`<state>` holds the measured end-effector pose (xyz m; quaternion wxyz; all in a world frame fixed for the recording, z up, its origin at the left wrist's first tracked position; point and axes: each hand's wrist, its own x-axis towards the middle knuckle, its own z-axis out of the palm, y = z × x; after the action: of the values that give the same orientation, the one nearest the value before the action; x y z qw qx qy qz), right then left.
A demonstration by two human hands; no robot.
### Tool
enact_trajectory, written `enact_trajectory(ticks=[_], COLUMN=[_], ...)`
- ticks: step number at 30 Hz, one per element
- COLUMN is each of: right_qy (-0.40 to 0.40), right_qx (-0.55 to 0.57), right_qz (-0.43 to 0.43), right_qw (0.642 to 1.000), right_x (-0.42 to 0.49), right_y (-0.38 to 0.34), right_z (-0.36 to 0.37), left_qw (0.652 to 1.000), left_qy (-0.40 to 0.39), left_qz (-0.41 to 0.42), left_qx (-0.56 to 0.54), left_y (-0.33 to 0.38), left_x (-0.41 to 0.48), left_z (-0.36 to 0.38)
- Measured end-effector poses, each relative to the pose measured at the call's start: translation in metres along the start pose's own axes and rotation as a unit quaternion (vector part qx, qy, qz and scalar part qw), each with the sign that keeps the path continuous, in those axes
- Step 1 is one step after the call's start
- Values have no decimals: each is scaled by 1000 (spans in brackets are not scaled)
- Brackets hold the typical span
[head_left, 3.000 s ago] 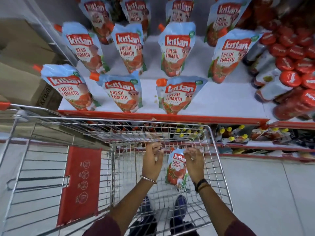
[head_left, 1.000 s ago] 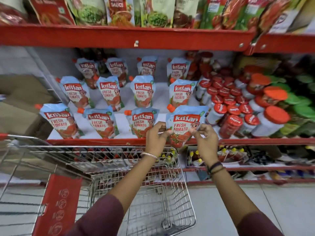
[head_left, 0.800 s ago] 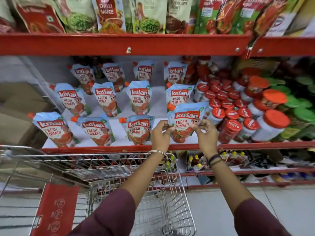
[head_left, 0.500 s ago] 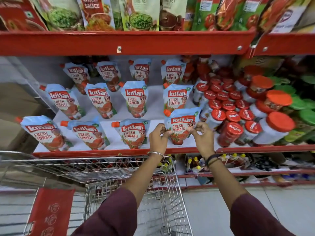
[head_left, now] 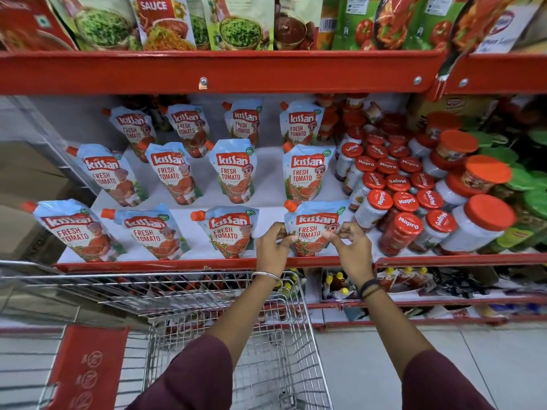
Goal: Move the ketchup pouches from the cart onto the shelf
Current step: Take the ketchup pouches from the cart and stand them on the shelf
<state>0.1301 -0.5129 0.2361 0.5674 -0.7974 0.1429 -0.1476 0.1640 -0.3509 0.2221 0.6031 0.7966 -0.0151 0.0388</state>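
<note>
A light-blue ketchup pouch (head_left: 314,227) with an orange cap stands upright at the front right of the white shelf (head_left: 266,210). My left hand (head_left: 271,247) pinches its left edge and my right hand (head_left: 350,247) pinches its right edge. Several matching pouches (head_left: 231,230) stand in rows to its left and behind it. The wire cart (head_left: 278,362) is below my arms; what I can see of its basket holds no pouch.
Red-capped jars (head_left: 396,202) crowd the shelf right of the held pouch. A red shelf edge (head_left: 207,71) with sauce packets hangs overhead. Lower shelves (head_left: 414,291) hold small bottles. Cardboard boxes (head_left: 26,184) sit at the left. The cart's red flap (head_left: 85,368) is lower left.
Both hands lifted the pouch out of the cart and up onto the shelf's front row, then lowered it until it stands beside the jars.
</note>
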Motion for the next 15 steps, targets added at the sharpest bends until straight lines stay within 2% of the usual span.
enact_trajectory(ticks=[11, 15], right_qy=[-24, -43], right_qx=[-12, -9], right_qz=[1, 5], right_qw=[1000, 999], right_x=[5, 1], right_y=[-2, -4], right_z=[1, -2], left_qw=[999, 995], left_qy=[-20, -96], left_qz=[1, -5], left_qx=[30, -3], left_y=[14, 26], left_x=[-2, -15], left_z=[-6, -14])
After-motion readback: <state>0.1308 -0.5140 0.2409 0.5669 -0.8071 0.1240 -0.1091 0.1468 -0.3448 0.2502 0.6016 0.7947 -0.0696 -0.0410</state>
